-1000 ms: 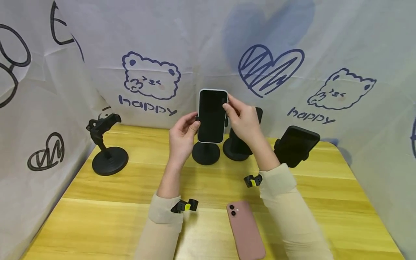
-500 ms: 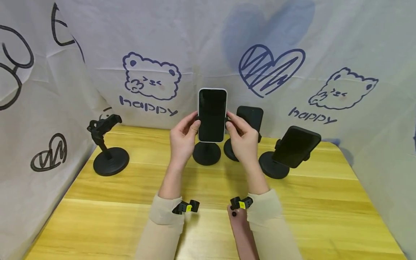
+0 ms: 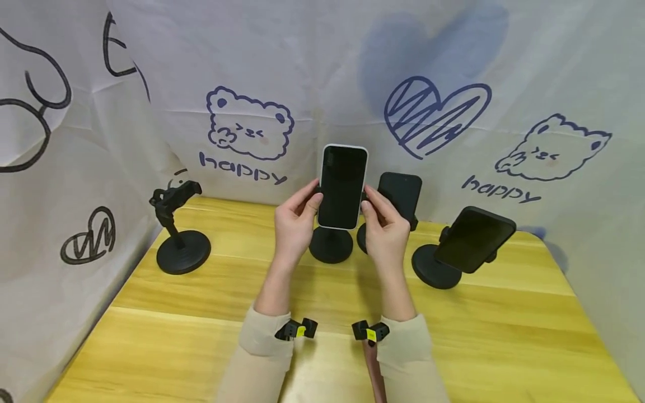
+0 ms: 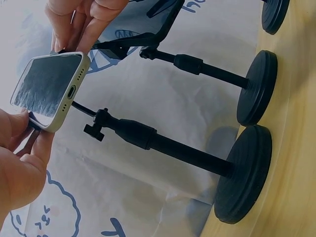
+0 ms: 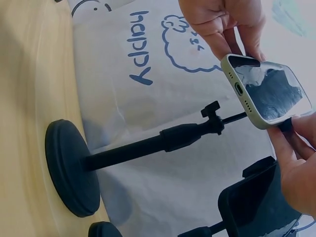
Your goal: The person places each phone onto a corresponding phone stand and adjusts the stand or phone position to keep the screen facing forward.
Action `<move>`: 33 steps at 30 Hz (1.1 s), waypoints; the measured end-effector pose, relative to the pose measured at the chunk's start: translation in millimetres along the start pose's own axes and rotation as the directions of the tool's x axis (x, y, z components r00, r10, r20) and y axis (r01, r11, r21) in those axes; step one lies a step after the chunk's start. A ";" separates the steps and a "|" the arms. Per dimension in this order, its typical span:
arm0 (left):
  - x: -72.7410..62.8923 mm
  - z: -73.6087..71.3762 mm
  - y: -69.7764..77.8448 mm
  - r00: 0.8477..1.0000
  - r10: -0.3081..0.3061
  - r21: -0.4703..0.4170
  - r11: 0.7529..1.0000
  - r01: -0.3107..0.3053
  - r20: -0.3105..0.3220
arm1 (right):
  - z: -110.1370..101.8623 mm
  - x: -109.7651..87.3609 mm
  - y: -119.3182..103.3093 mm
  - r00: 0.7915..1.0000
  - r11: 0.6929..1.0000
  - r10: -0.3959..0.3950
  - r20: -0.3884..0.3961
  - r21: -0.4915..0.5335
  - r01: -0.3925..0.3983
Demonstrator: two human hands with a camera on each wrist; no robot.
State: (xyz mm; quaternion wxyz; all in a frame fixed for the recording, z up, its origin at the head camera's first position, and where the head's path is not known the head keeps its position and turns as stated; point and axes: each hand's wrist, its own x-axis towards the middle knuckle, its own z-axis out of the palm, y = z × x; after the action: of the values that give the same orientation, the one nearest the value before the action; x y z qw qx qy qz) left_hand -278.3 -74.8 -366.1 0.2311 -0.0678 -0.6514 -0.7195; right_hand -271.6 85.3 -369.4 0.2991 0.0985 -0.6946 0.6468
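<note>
A smartphone (image 3: 342,187) in a pale case stands upright, dark screen facing me, in a black phone stand (image 3: 331,244). My left hand (image 3: 294,224) pinches the stand's clamp at the phone's left edge, thumb in front and fingers behind. On the opposite edge, my right hand (image 3: 387,232) pinches the other side of the clamp (image 5: 285,125). The left wrist view shows the stand's pole (image 4: 192,153) running from behind the phone down to its round base. The back of the clamp is hidden behind the phone.
At the left is a phone stand (image 3: 183,252) without a phone. Right of my hands, two more stands bear dark phones, one upright (image 3: 400,193) and one tilted (image 3: 473,240). A pink phone (image 3: 374,369) lies partly under my right sleeve. A drawn-on cloth (image 3: 312,67) hangs behind the table.
My right hand has come down from the phone's upper right edge to the clamp at its side. My left hand keeps its grip. The head view has shifted slightly.
</note>
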 end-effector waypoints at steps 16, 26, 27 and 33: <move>-3.5 -9.3 -5.9 0.997 0.080 0.083 0.993 -0.080 0.004 | -0.8 2.8 -4.2 0.999 1.000 -0.006 0.046 0.019 0.005; -4.6 -56.1 -6.8 0.867 0.425 0.298 0.890 -0.346 -0.262 | -1.0 4.7 -2.7 0.999 1.000 -0.010 0.038 0.022 0.009; -4.2 -61.3 -6.3 0.815 0.485 0.324 0.863 -0.387 -0.317 | -1.1 5.0 -2.3 0.999 1.000 -0.009 0.040 0.021 0.008; -0.4 -96.3 6.8 0.425 0.722 0.544 0.691 -0.475 -0.546 | -1.1 2.7 -2.9 0.999 1.000 0.016 0.045 0.009 -0.017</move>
State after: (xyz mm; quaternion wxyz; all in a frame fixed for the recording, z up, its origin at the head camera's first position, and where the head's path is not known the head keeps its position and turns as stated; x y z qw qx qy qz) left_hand -255.5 -168.3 -373.8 0.7203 0.0299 -0.5363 -0.4390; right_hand -271.9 86.6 -365.5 0.2777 0.1087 -0.6987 0.6503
